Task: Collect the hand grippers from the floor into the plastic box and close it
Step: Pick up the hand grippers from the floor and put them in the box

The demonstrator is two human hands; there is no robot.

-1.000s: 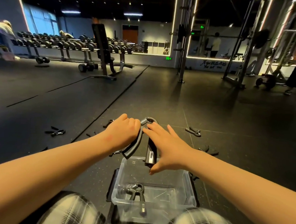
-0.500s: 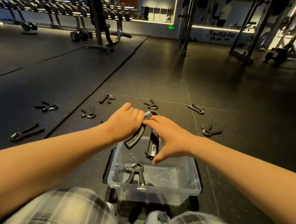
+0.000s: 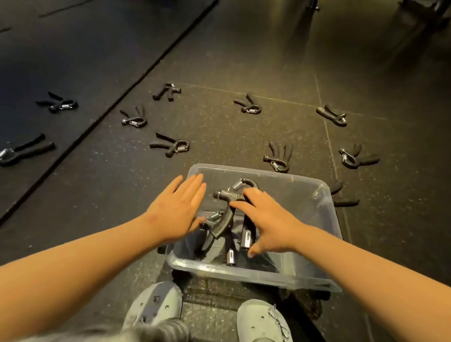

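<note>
Spread and nearly straight, the fingers of the right hand (image 3: 271, 225) rest on the top hand gripper (image 3: 228, 197) inside the clear plastic box (image 3: 240, 275). They touch its handle near the spring and do not curl around it. The left hand (image 3: 175, 212) is open too, with flat fingers held together above the box rim at 9 o'clock from this gripper, and it holds nothing. Under the top hand gripper lies a second hand gripper (image 3: 230, 254), partly hidden, its handles toward the near wall. The box has no lid on it and stands on the dark rubber floor (image 3: 225, 53), just ahead of two grey shoes (image 3: 154, 303). Loose hand grippers (image 3: 277, 158) lie on the floor around the far side of the box. The nearest is just beyond the rim at 12 o'clock. Others lie at 10, 2 and 3 o'clock, and more are farther off.
</note>
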